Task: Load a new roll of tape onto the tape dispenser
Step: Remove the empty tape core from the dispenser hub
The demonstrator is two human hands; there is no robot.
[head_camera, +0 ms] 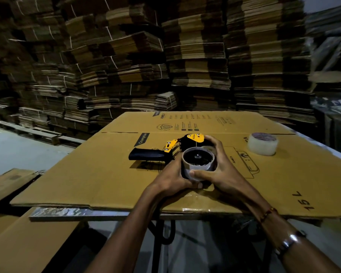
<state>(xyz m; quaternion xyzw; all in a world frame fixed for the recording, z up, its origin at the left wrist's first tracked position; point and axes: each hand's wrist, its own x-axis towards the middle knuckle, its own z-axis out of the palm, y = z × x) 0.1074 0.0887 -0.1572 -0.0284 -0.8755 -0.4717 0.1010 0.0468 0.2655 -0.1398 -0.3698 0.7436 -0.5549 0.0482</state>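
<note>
Both hands, left hand [170, 177] and right hand [218, 170], clasp the spent core [197, 161] on the tape dispenser [165, 150]; new roll [262, 143] lies upper right, nearer the right hand.

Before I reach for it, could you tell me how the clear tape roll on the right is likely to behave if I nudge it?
The tape roll lies flat on the cardboard, so it would probably slide, not roll. It looks full, so likely fairly heavy for its size. Its glossy side may be slippery.

Dim room — stacked flattened cardboard [195, 56] behind a cardboard-covered table [91, 174].
</note>
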